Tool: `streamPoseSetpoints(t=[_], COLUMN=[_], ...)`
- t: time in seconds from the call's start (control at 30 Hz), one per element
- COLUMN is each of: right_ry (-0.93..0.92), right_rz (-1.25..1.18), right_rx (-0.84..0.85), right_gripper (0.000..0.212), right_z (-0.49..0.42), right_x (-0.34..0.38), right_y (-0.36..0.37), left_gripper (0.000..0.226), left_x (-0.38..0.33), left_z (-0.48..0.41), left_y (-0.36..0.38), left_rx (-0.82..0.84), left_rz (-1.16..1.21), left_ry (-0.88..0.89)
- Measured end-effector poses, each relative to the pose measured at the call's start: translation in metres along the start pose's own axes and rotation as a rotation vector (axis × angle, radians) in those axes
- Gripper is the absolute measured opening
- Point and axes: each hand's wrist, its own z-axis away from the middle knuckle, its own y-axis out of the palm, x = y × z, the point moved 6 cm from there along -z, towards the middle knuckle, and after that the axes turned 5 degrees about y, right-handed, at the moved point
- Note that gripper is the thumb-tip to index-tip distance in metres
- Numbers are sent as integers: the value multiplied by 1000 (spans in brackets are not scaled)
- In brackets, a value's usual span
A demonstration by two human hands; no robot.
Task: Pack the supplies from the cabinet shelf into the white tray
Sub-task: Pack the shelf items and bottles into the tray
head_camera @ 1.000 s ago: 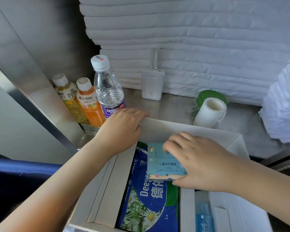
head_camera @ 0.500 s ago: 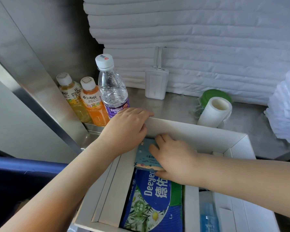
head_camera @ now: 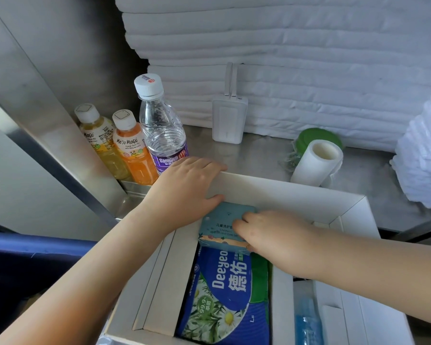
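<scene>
Seating small blue box [head_camera: 222,219] at far end of white tray [head_camera: 284,188], partly over blue wipes pack [head_camera: 224,295], with right hand [head_camera: 269,236], fingers [head_camera: 245,221] bent around it. Gripping tray rim with left hand [head_camera: 184,190]. Next, probably: letting go, reaching for bottles [head_camera: 164,130] on shelf [head_camera: 259,155].

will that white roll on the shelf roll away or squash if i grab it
The white roll stands on end, so it likely stays put unless tipped, then rolls. Its hollow core suggests it is light. The wound layers look soft, so squeezing may dent it.
</scene>
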Motion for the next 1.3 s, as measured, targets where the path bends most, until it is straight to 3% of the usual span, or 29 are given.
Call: streamPoseSetpoints(t=[0.27,0.43,0.57,0.67,0.8,0.87,1.0,1.1,1.2,1.3], right_ry=[4,3,67,120,169,186,202,200,204,194], right_rz=[49,-187,-331,-376,-378,-385,-355,-323,-298,-300], right_rx=[55,122,-65,-228,-327,-353,-381,-398,-402,-411], right_gripper=[24,16,4,11,8,7,7,7,6,7], right_z=[-4,4,25,44,59,61,60,55,52,50], right_x=[5,-14,-44,-63,-81,-84,-81,-78,-75,-70], right_y=[2,-27,-76,-102,-114,-114,-114,-116,-118,-121], left_gripper=[49,43,37,39,42,36,24,35,63,74], left_x=[0,0,0,-1,-9,-11,2,15,34,47], left_z=[0,1,5,6,3,6,24,42,42,30], left_y=[0,-6,-15,-12,-11,-22,-61,-79,-81,-77], left_rx=[-26,-62,-162,-130,-100,-208,-658,-919,-888,-771], left_rz=[2,103,188,156,110,139,133,78,163,293], left_ry=[8,15,17,39,92,95,4,-130,-243,-343])
